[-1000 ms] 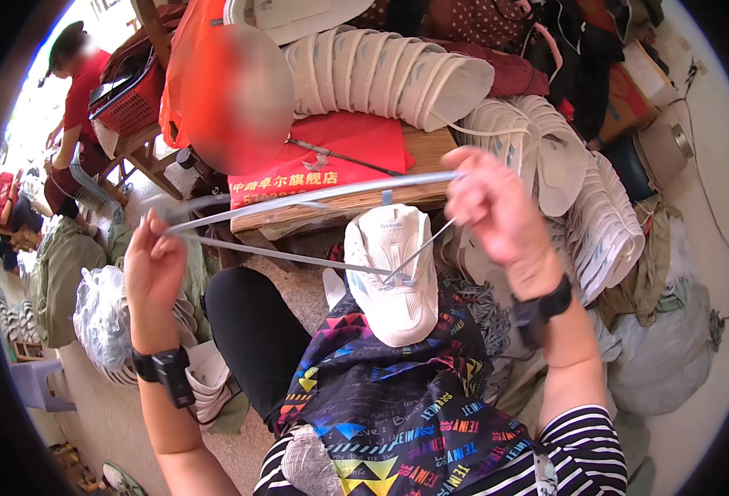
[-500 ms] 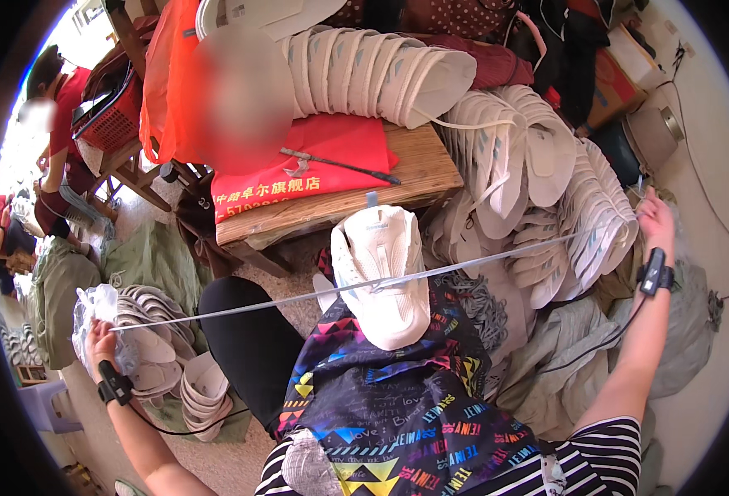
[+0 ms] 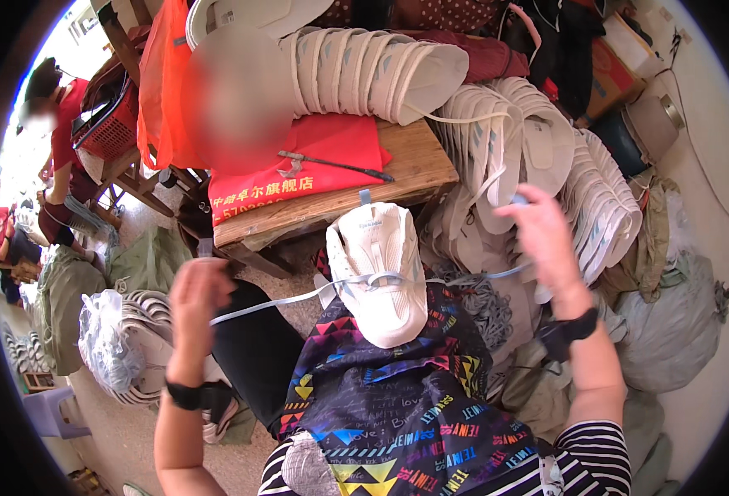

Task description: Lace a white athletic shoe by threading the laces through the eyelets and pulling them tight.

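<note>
A white sneaker upper (image 3: 377, 310), its toe toward me, rests at the far end of the dark, colourfully printed apron (image 3: 381, 405) on my lap. A pale blue-grey shoelace (image 3: 277, 305) runs across its front, looped at the middle and slack on the right side. My left hand (image 3: 197, 302), left of the upper and somewhat blurred, is closed on one side of the lace, whose tip pokes out above the fingers. Closed on the other side is my right hand (image 3: 546, 244), raised before the stacked uppers, with a lace tip at its fingertips.
Ahead stands a wooden bench (image 3: 426, 165) with a red bag (image 3: 298, 157), a thin dark hooked tool (image 3: 339, 167) and nested white uppers (image 3: 364, 74). More uppers (image 3: 600, 202) are stacked at right, near a bundle of grey laces (image 3: 484, 306). A person in red (image 3: 71, 140) works at far left.
Both hands have come inward from far out at the sides. The lace, stretched straight across before, now hangs looser and shows a loop on the upper.
</note>
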`<action>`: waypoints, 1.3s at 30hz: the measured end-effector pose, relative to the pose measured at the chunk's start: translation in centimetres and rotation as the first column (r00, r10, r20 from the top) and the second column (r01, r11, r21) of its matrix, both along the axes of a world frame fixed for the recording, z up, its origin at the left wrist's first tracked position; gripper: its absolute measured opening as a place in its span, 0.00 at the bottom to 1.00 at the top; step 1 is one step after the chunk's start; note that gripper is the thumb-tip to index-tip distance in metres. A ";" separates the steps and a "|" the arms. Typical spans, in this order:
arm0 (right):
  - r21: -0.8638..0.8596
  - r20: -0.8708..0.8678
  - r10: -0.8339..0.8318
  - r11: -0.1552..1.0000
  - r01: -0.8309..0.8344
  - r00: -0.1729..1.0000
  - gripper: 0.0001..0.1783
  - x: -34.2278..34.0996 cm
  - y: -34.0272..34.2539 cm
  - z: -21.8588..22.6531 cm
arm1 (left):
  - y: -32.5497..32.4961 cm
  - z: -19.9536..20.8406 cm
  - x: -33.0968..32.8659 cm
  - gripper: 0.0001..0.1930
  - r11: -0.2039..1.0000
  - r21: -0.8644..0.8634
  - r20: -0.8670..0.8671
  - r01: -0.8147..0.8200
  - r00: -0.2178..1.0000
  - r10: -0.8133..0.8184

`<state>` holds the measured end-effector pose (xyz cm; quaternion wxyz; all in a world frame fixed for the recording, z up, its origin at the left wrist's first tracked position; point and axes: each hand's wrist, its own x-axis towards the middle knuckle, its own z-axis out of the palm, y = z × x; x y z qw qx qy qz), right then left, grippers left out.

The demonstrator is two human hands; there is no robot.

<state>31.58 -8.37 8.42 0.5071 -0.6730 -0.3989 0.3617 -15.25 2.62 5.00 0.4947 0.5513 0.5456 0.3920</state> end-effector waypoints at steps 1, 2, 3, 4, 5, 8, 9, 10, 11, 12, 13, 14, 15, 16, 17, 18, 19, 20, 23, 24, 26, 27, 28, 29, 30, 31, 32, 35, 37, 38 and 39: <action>-0.001 -0.102 0.079 0.997 -0.080 0.992 0.18 -2.5 0.5 -1.1 | -0.5 -1.2 2.9 0.12 0.995 0.045 0.031 0.089 0.995 -0.091; 0.007 -0.203 0.159 0.987 -0.161 0.966 0.17 -4.5 0.7 -2.3 | -1.1 -2.5 5.1 0.13 0.980 0.093 0.057 0.173 0.982 -0.179; -0.015 -0.239 0.201 0.977 -0.211 0.950 0.15 -6.1 0.9 -3.2 | -1.6 -3.4 6.9 0.13 0.971 0.080 0.083 0.224 0.969 -0.231; -0.033 -0.277 0.241 0.965 -0.260 0.930 0.13 -7.3 1.1 -4.1 | -2.1 -4.1 8.3 0.13 0.959 0.069 0.107 0.275 0.954 -0.282; -0.037 -0.245 0.297 0.948 -0.315 0.923 0.10 -7.7 1.2 -5.2 | -2.7 -4.3 9.7 0.11 0.957 0.031 0.132 0.288 0.948 -0.289; -0.043 -0.082 0.351 0.934 -0.355 0.933 0.08 -9.4 1.2 -6.2 | -4.0 -6.4 11.9 0.04 0.968 0.016 0.129 0.249 0.960 -0.249; 0.008 -0.093 0.346 0.938 -0.347 0.934 0.06 -9.8 1.4 -6.5 | -4.2 -6.2 12.3 0.06 0.962 0.048 0.054 0.270 0.961 -0.273; 0.058 -0.105 0.342 0.939 -0.338 0.934 0.06 -10.1 1.5 -6.6 | -4.4 -6.1 12.5 0.09 0.953 0.077 -0.024 0.293 0.956 -0.292; 0.058 -0.109 0.344 0.939 -0.340 0.933 0.06 -10.3 1.7 -6.4 | -4.4 -6.2 12.6 0.09 0.954 0.075 -0.027 0.291 0.957 -0.290; 0.146 0.136 0.379 0.906 -0.397 0.915 0.05 -10.6 2.1 -5.5 | -4.3 -6.2 12.8 0.10 0.942 0.128 -0.119 0.311 0.947 -0.297; 0.215 0.374 0.370 0.857 -0.468 0.850 0.05 -10.8 2.5 -4.9 | -4.2 -6.1 13.0 0.12 0.925 0.178 -0.210 0.335 0.932 -0.297; 0.215 0.370 0.373 0.857 -0.469 0.851 0.05 -11.1 3.0 -5.0 | -4.3 -5.8 13.0 0.12 0.926 0.175 -0.212 0.334 0.931 -0.295; 0.238 0.467 0.357 0.830 -0.504 0.809 0.06 -11.3 3.5 -5.2 | -4.3 -4.7 13.2 0.11 0.905 0.214 -0.254 0.369 0.915 -0.313; 0.256 0.559 0.333 0.802 -0.540 0.759 0.06 -11.4 3.7 -5.4 | -4.4 -4.1 13.4 0.10 0.880 0.250 -0.296 0.404 0.897 -0.328; 0.242 0.586 0.320 0.807 -0.538 0.744 0.06 -11.5 3.8 -5.5 | -4.6 -4.0 13.4 0.10 0.880 0.248 -0.297 0.405 0.897 -0.329; 0.242 0.585 0.323 0.806 -0.540 0.744 0.06 -11.4 3.9 -5.6 | -4.8 -3.9 13.3 0.09 0.892 0.190 -0.307 0.411 0.888 -0.344; 0.236 0.626 0.306 0.802 -0.548 0.717 0.05 -11.4 4.1 -5.8 | -4.9 -3.9 13.2 0.08 0.900 0.130 -0.315 0.416 0.878 -0.360; 0.229 0.666 0.287 0.800 -0.555 0.688 0.05 -11.3 4.2 -5.9 | -4.8 -4.2 13.1 0.08 0.901 0.128 -0.315 0.415 0.878 -0.359; 0.208 0.751 0.238 0.800 -0.563 0.616 0.04 -11.1 4.5 -6.1 | -4.0 -4.9 11.9 0.06 0.927 0.020 0.097 0.375 0.922 -0.375; 0.205 0.750 0.241 0.801 -0.562 0.616 0.04 -11.1 4.4 -6.2 | -3.6 -5.1 11.1 0.05 0.929 0.052 0.114 0.365 0.922 -0.369; 0.202 0.726 0.232 0.828 -0.523 0.648 0.04 -10.9 4.4 -6.3 | -2.9 -6.4 10.1 0.04 0.919 0.028 0.148 0.393 0.908 -0.393; 0.203 0.727 0.228 0.830 -0.520 0.648 0.04 -10.8 4.4 -6.4 | -2.8 -6.3 10.3 0.04 0.917 0.031 0.148 0.397 0.906 -0.397; 0.145 0.347 0.387 0.878 -0.456 0.854 0.05 -10.7 4.3 -6.4 | -2.8 -6.1 10.4 0.04 0.918 0.006 0.139 0.397 0.908 -0.394; 0.059 -0.109 0.425 0.905 -0.421 0.898 0.07 -10.6 4.1 -6.4 | -2.8 -5.9 10.6 0.03 0.917 -0.018 0.131 0.397 0.911 -0.392; 0.060 -0.108 0.423 0.906 -0.419 0.900 0.07 -10.5 3.7 -6.4 | -3.0 -5.4 10.7 0.03 0.916 -0.017 0.131 0.400 0.910 -0.394; 0.081 -0.256 0.336 0.942 -0.327 0.906 0.06 -10.4 3.2 -6.4 | -3.3 -4.8 10.9 0.03 0.914 -0.019 0.076 0.405 0.912 -0.402; 0.087 -0.399 0.245 0.969 -0.230 0.884 0.07 -10.3 2.6 -6.5 | -3.5 -4.6 11.0 0.04 0.912 -0.022 0.020 0.409 0.912 -0.409; -0.021 -0.140 0.257 0.965 -0.262 0.956 0.09 -10.0 0.8 -7.7 | -4.4 -4.8 10.8 0.08 0.885 -0.131 0.038 0.448 0.894 -0.447; -0.076 0.115 0.279 0.959 -0.272 0.953 0.11 -10.1 0.0 -7.9 | -4.7 -4.9 11.1 0.10 0.892 -0.150 0.069 0.427 0.904 -0.421; -0.075 0.115 0.278 0.960 -0.271 0.954 0.11 -10.1 -0.1 -7.9 | -4.8 -4.9 11.2 0.11 0.898 -0.172 0.100 0.405 0.914 -0.393; -0.081 0.140 0.299 0.953 -0.291 0.944 0.10 -10.1 -0.2 -7.9 | -4.8 -4.9 11.3 0.11 0.898 -0.171 0.099 0.405 0.914 -0.393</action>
